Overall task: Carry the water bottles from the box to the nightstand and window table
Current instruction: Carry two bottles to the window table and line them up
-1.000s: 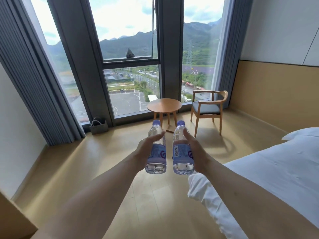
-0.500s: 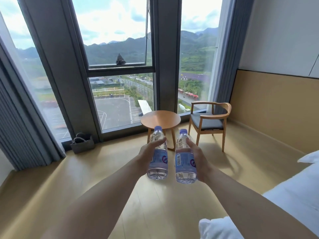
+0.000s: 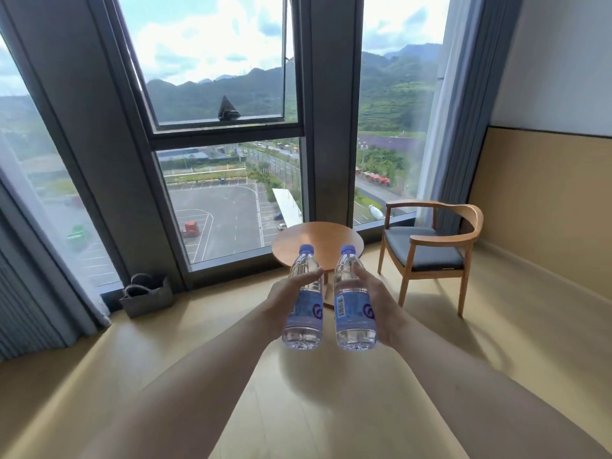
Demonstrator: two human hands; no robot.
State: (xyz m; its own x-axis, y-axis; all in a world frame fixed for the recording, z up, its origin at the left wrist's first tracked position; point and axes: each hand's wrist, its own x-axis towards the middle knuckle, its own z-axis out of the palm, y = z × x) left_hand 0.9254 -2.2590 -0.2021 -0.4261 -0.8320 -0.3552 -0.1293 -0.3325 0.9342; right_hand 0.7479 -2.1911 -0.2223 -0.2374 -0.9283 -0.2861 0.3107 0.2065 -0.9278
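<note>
Left hand [image 3: 284, 301] wrapped around the left water bottle [image 3: 304, 306], thumb across its upper body; right hand [image 3: 376, 304] wrapped around the right water bottle [image 3: 352, 306] the same way, so both clamped, one bottle each. Held out in front at arm's length, side by side with a narrow gap between, long axes near upright with caps tipped slightly away and up. Two bottles counted, both blue-capped with blue labels, both apparently full. Straight ahead and beyond the hands, the round wooden counter [image 3: 331, 238] by the window, its top showing behind and between the two caps, on the floor below the level of the hands. Neither hand clearly nearer; the counter sits almost centred between them, perhaps a shade toward the left bottle. Judged as the carrying step toward the window spot, with forward travel and a lowering still needed before setting down upright. One wooden armchair [image 3: 430, 246] just right of the counter, one grey basket [image 3: 147, 294] on the floor by the window to the left. Box and nightstand not in view.
</note>
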